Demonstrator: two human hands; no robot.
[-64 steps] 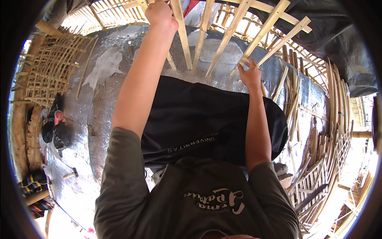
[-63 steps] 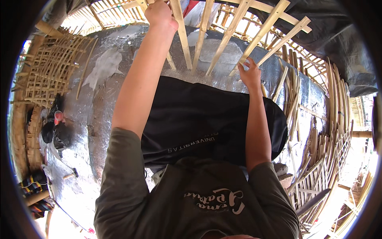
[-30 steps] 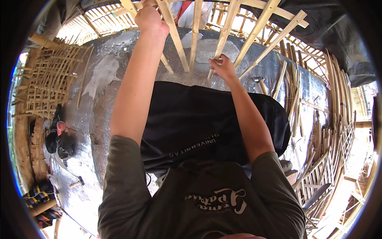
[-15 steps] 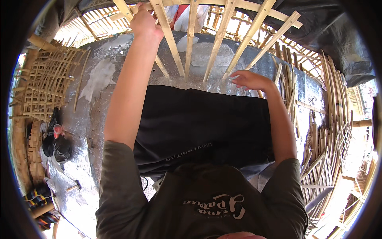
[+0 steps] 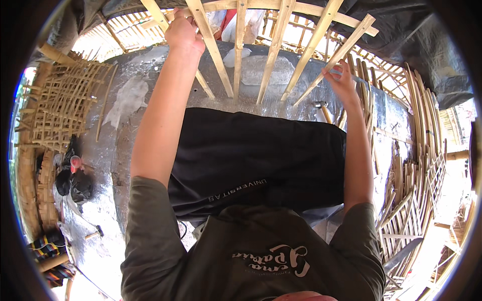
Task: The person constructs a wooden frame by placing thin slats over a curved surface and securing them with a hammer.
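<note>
The person's left hand (image 5: 183,31) is raised to the top of the view and is closed around a bamboo slat (image 5: 211,47), fingers wrapped over it near where it meets the long crosspiece (image 5: 281,7) running along the top. The right hand (image 5: 342,84) is lower and further right, its fingertips pinched together on the lower part of the outermost slanted slat (image 5: 335,59), which leans up to the right and ends at the crosspiece. Between the two hands, three more slats (image 5: 273,52) hang down side by side from the same crosspiece, fanning slightly apart, their free ends above a black cloth (image 5: 256,155) spread over the person's lap.

Beneath the frame is a silvery, worn sheet (image 5: 125,100) covering the ground. To the left on it lies a woven bamboo lattice panel (image 5: 60,108), flat and well apart from the hands. Just below that panel sit a few dark objects and something with a red top (image 5: 75,163); what they are cannot be told. A small hammer-like tool (image 5: 93,233) lies on the sheet further down. On the right side, stacks of bent bamboo strips and finished lattice pieces (image 5: 411,200) are piled beside the person's right arm. No open container with visible contents can be made out.
</note>
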